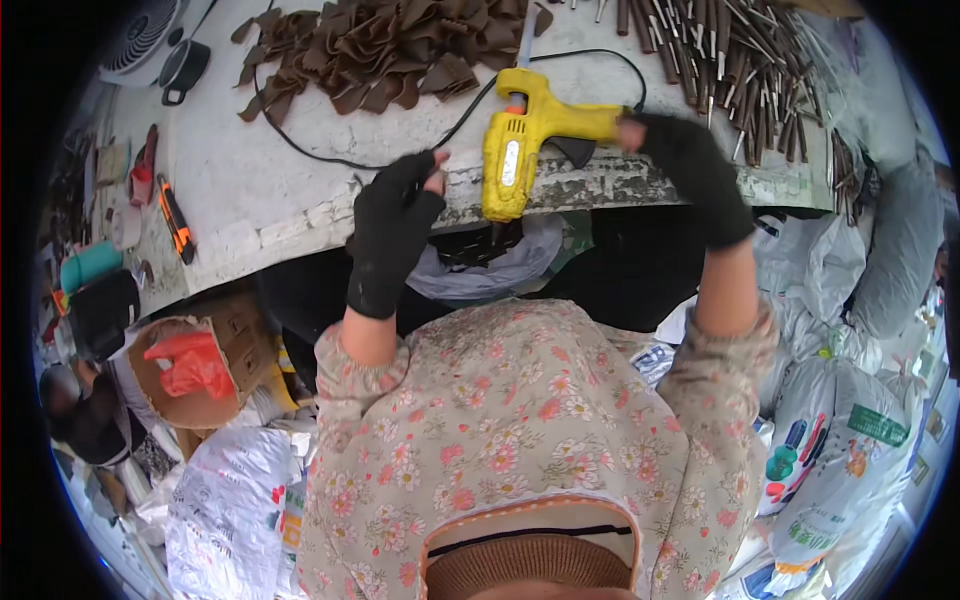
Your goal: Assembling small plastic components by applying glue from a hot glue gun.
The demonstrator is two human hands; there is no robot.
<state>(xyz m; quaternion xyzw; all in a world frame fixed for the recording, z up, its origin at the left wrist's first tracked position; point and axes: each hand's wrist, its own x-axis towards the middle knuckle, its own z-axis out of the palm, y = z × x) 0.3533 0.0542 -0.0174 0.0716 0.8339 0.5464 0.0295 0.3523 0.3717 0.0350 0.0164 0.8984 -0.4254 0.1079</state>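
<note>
A yellow hot glue gun (510,150) lies across the table's front edge, nozzle toward me, with a pale glue stick (527,40) rising from its back end. My right hand (695,175), in a black fingerless glove, has its slightly blurred fingertips closed on the end of the gun's handle. To the left of the gun, my left hand (392,225), gloved the same way, hovers at the table edge. Its thumb and forefinger come close together; whatever they may pinch is too small to make out. A black cord (330,158) loops over the table behind both hands.
Brown fabric-like pieces (385,50) are heaped at the back; thin brown sticks (725,60) pile up at back right. An orange-black utility knife (175,220) lies left. Below the table edge hangs a plastic-lined container (490,275). A cardboard box (195,370) and stuffed bags (840,450) flank me.
</note>
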